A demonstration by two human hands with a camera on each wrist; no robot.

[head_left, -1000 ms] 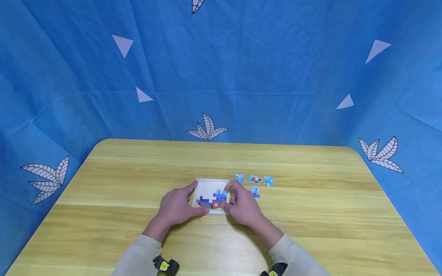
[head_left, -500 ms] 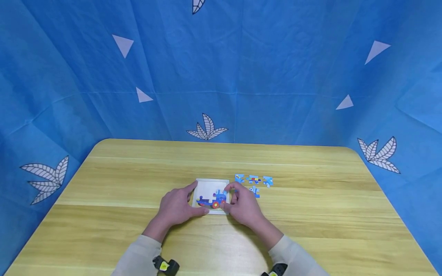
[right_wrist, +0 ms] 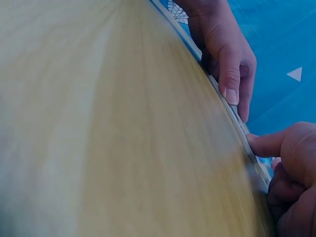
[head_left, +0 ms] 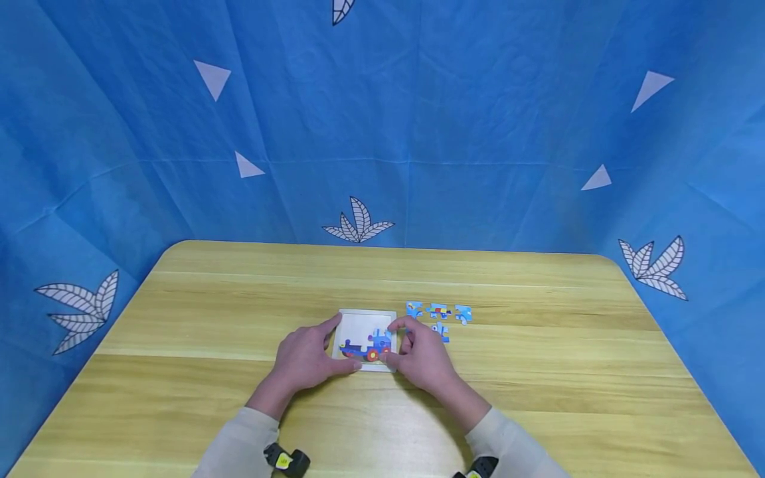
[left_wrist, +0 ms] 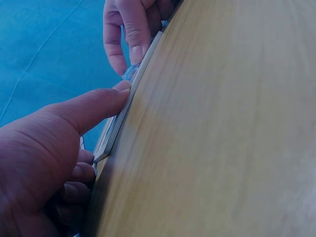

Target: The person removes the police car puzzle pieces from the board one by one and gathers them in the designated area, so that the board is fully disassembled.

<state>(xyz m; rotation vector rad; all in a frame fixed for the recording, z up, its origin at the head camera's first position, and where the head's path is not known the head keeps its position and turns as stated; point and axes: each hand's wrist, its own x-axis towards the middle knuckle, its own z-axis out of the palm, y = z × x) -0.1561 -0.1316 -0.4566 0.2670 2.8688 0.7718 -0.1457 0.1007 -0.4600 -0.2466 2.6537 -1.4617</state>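
A shallow white-rimmed puzzle tray (head_left: 352,311) lies on the table in the head view, with joined pieces showing a blue tractor (head_left: 372,348) in its lower part. My left hand (head_left: 303,358) grips the tray's left side, thumb on the near rim and index finger at the far left corner. At the right side, my right hand (head_left: 423,355) has its thumb and bent index finger around a blue puzzle piece (head_left: 387,342), partly covered by the fingertips. In the left wrist view, the tray (left_wrist: 114,133) appears edge-on, with blue puzzle pieces (left_wrist: 131,72) below the right fingers.
Loose puzzle pieces lie right of the tray: one at its upper right (head_left: 414,309), one with red and yellow (head_left: 439,311), one at far right (head_left: 463,314) and one nearer (head_left: 441,332). The wooden table (head_left: 538,372) meets a blue curtain (head_left: 478,133) behind.
Almost nothing differs. Both hands keep their places on the tray, and the loose pieces lie where they were.
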